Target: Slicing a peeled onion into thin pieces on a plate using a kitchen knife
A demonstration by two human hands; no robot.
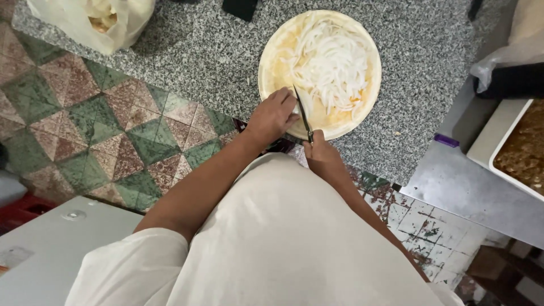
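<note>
A round pale cutting board [272,68] lies on a speckled granite counter [198,51]. A heap of thin white onion slices [331,62] covers its middle and far side. My right hand [321,153] grips the handle of a knife [302,110], whose dark blade points away from me across the board's near edge. My left hand [273,115] rests on the board's near left edge, fingers curled just left of the blade, apparently over a small white piece that is mostly hidden.
A cream plastic bag [93,20] sits at the counter's far left. To the right stand a steel surface [464,181], a white tray of brown food [524,150], a small purple item [446,140] and a bagged black container [513,76]. Patterned floor tiles [102,124] lie below the counter.
</note>
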